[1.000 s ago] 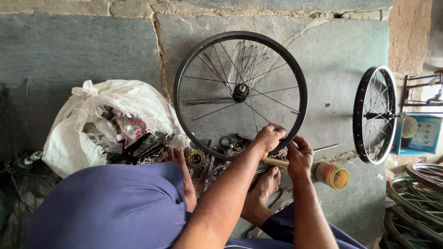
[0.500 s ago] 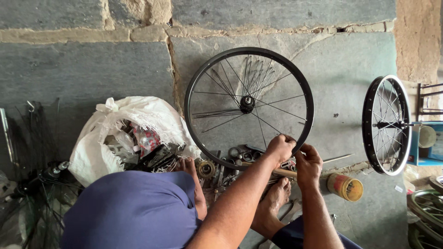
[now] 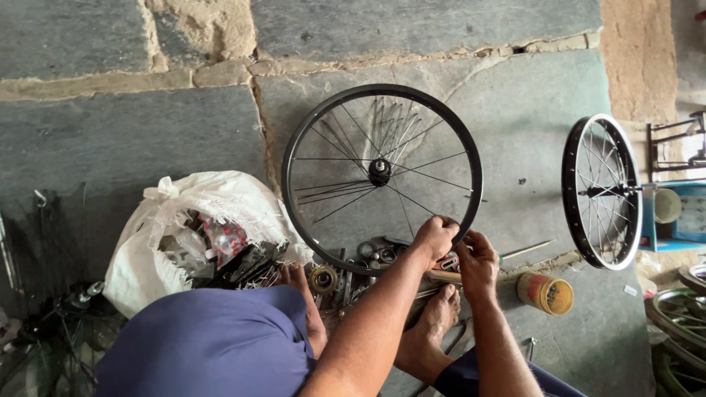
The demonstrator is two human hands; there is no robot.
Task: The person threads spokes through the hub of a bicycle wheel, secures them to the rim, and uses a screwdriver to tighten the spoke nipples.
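Two bare hands worked at the lower rim of one wheel, amid clutter. Far left: dark tangle of metal rods and wire (image 3: 51, 331) on the stone floor (image 3: 132, 125). Next, white woven plastic sack (image 3: 184, 228) spilling mixed parts, beside a blue-clad knee (image 3: 206, 345). Centre: black spoked bicycle wheel rim (image 3: 382, 176), propped upright against the grey stone, hub in the middle, scattered steel rings and bearings (image 3: 368, 254) below it. Left hand (image 3: 434, 239) curled over the rim's bottom edge, fingers closed on it. Right hand (image 3: 478, 266) just beside, clenched around something small; which tool, not clear. Bare foot (image 3: 430, 327) braced beneath. Judged light and stiff at the rim, with thin spokes easily bent; best gripped by rim or hub, not spokes. Further right: yellow round tin (image 3: 546, 292), then second black wheel with axle (image 3: 601, 191), standing well apart.
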